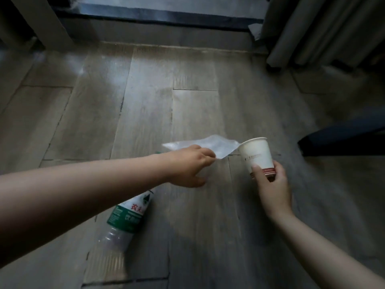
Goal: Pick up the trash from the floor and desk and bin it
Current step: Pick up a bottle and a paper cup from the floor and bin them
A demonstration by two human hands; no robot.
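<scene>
- Bottle (125, 222), lower left of centre: lying on floor (208, 236), long axis running lower left to upper right, neck end passing under forearm. Likely light, smooth and prone to rolling; judging the labelled middle the best hold.
- Left hand (191, 165), centre: fingertips reaching near edge of clear wrapper (208, 146), thumb spread below; cannot tell whether it is pinching.
- Wrapper lying flat, stretching left to right; likely flimsy, calling for an edge pinch.
- Right hand (273, 184), right of centre: gripping paper cup (257, 157) at base, mouth tilting up and left; crushable.
</scene>
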